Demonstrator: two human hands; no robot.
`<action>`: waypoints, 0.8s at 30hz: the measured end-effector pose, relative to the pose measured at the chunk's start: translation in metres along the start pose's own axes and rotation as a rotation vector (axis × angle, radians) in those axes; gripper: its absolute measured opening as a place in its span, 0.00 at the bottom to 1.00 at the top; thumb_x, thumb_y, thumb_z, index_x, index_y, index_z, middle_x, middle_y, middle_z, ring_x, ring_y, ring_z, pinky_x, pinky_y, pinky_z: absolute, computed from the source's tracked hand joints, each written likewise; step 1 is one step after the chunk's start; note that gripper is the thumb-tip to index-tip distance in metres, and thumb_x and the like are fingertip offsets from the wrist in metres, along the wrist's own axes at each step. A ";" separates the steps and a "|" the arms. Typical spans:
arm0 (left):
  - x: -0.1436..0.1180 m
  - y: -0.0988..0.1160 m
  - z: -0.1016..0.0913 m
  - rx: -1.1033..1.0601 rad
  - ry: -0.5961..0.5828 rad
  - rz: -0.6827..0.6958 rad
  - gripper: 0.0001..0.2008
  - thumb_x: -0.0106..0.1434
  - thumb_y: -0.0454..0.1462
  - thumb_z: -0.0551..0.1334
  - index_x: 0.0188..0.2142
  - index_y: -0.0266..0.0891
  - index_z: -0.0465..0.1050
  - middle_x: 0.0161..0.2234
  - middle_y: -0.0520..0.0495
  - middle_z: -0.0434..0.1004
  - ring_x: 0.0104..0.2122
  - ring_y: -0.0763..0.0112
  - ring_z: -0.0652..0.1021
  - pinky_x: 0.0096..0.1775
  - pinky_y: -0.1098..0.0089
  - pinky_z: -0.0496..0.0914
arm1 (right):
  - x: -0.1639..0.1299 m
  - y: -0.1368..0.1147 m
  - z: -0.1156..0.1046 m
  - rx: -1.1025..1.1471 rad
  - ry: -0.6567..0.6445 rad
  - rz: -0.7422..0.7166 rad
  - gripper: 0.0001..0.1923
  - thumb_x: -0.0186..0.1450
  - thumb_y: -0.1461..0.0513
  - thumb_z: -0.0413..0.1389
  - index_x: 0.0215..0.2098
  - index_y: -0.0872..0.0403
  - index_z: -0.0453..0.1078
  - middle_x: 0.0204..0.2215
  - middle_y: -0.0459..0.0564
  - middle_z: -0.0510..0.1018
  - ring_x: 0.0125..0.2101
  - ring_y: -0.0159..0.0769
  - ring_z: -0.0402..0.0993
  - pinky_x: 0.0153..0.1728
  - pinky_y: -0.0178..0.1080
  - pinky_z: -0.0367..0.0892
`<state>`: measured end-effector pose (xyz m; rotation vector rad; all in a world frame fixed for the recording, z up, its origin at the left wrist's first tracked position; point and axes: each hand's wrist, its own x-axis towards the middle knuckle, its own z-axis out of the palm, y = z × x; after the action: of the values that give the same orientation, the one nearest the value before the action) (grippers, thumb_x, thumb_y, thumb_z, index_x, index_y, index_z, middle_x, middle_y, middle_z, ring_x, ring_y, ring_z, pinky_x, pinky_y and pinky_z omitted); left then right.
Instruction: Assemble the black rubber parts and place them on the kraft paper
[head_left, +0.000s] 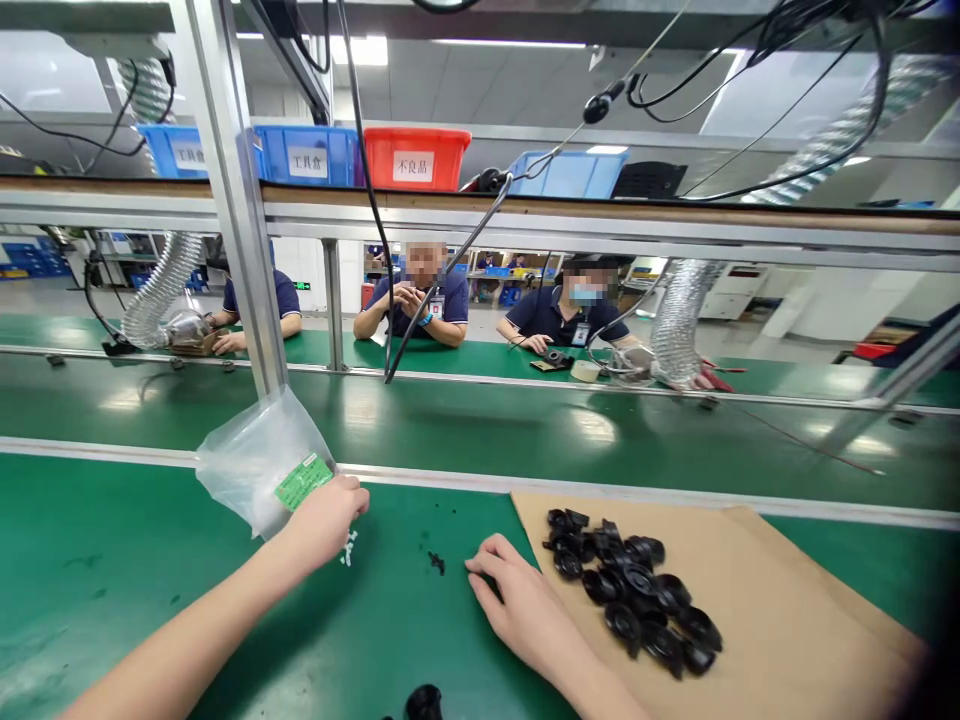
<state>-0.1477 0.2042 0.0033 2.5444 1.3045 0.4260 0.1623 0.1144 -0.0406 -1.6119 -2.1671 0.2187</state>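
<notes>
Closest to me, at the bottom edge, a single black cap (pixel 424 702) sits on the green surface (pixel 112 570), nearer my right hand than my left. My right hand (pixel 525 600) lies flat, palm down, its grip empty and loosely spread, fingers pointing left toward a little cluster of tiny black bits (pixel 436 563) just beyond the fingertips. To the right of that hand, almost touching it, a sheet of brown paper (pixel 787 600) carries a heap of black caps (pixel 630 590); the heap stretches diagonally, its long axis running from the far left down toward the near right, so its near end is off to the right of my wrist.

My left hand (pixel 326 520) is farther out and to the left, its grip pinched on the lower edge of a clear plastic bag (pixel 255 460) with a green label (pixel 303 482). The bag stands up and leans away to the left from that grip, mouth end down at my fingers. A few small white bits (pixel 348 549) lie right under the hand.

Beyond both hands runs a metal rail, then a green belt (pixel 525 430), and past it people sit working at the opposite side. Coloured bins (pixel 416 157) stand on the shelf above.
</notes>
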 end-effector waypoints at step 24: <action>0.001 0.006 -0.007 -0.243 0.080 -0.103 0.08 0.63 0.32 0.60 0.27 0.39 0.74 0.33 0.41 0.78 0.37 0.58 0.78 0.41 0.64 0.70 | -0.002 -0.001 0.002 0.157 -0.002 0.016 0.09 0.75 0.62 0.47 0.36 0.49 0.65 0.36 0.47 0.73 0.31 0.39 0.72 0.33 0.40 0.66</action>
<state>-0.1452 0.2026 0.0120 2.2714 1.3164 0.6290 0.1611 0.1120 -0.0422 -1.5422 -2.0836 0.3854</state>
